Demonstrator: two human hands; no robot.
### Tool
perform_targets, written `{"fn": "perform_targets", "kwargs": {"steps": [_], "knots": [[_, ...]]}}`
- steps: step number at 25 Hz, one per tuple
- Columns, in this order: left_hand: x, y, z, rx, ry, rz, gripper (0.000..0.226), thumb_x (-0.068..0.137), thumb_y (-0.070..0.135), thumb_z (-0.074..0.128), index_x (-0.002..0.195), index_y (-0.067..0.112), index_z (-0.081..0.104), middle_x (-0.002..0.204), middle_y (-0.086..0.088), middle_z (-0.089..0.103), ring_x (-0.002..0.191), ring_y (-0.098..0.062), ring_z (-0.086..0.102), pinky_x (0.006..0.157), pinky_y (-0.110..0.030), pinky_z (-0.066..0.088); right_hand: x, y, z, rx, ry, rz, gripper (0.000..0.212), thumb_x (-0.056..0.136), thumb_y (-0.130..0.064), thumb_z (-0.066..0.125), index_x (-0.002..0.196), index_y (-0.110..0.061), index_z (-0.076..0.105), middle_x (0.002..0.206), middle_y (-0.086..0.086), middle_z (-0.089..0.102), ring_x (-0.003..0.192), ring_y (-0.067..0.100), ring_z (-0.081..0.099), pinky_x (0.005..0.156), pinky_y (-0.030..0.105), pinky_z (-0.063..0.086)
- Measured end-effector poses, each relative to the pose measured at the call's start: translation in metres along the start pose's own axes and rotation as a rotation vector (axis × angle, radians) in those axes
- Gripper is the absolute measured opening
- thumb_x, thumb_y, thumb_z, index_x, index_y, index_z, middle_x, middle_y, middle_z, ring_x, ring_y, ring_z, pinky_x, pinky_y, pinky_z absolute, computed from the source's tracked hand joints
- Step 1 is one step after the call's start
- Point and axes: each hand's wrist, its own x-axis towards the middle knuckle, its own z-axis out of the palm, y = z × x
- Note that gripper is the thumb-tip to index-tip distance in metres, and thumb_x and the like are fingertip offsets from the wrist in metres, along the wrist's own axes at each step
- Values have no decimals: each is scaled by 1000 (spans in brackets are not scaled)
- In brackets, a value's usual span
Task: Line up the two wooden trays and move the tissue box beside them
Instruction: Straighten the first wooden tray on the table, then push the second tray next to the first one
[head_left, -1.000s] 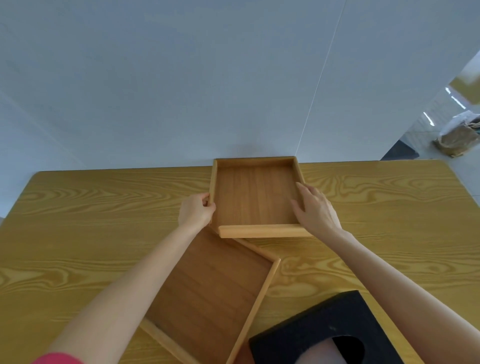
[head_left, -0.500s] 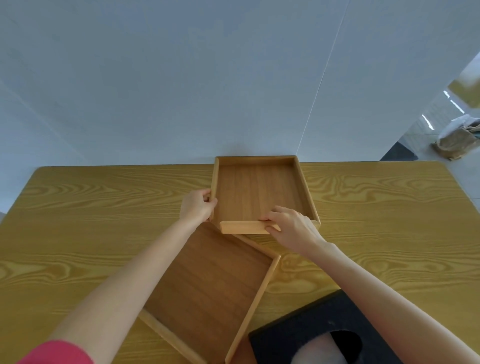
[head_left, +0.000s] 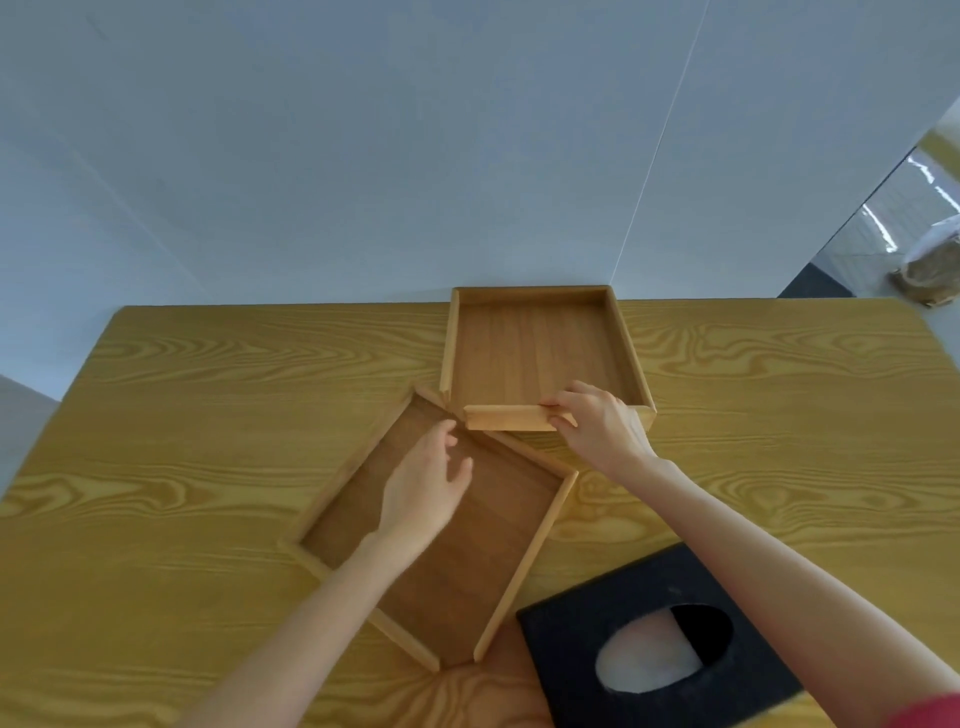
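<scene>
Tissue box (head_left: 660, 644), black with an oval opening showing pale tissue, sits nearest the viewer at the lower right of a wood-grain table (head_left: 208, 415), untouched and close to the near tray's corner. Just beyond it, toward the centre, the near wooden tray (head_left: 498, 561) lies flat but skewed, turned at an angle to the table edge. The left hand (head_left: 423, 486) hovers over this tray's floor with fingers spread and loosely open, holding nothing; whether it touches the wood cannot be told. Farther back, the far wooden tray (head_left: 540, 353) sits square against the white wall (head_left: 415, 156), its near left corner almost meeting the skewed tray's far corner. The right hand (head_left: 602, 423) rests on that tray's front rim, fingers curled over the edge in a light grip. Judging by this, the tray-aligning step is in hand: the far tray looks placed, and the next move likely calls for turning the near tray square with it, before shifting the tissue box alongside.
</scene>
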Motion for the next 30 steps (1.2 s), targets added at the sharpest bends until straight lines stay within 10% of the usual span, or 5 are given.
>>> {"fn": "perform_targets", "kwargs": {"steps": [6, 17, 30], "knots": [[-27, 17, 38, 109, -319, 100, 48, 88, 48, 48, 128, 21, 49, 130, 1, 57, 118, -15, 53, 92, -30, 46, -3, -3, 4, 37, 39, 34, 28, 92, -13, 51, 117, -16, 63, 106, 8, 63, 98, 29, 60, 78, 40, 50], [-35, 35, 52, 204, -258, 194, 37, 93, 31, 46, 129, 21, 49, 112, -3, 62, 101, -22, 60, 66, -27, 38, -4, -5, 6, 44, 41, 79, 29, 92, -12, 50, 118, -16, 62, 111, 7, 63, 101, 31, 58, 79, 37, 47], [-44, -43, -6, 262, -167, -9, 38, 93, 21, 43, 131, 25, 49, 130, -3, 57, 115, -21, 54, 88, -32, 47, -6, -3, 21, -9, -30, 153, 29, 93, -13, 47, 119, -17, 61, 113, 7, 61, 103, 33, 58, 77, 37, 46]]}}
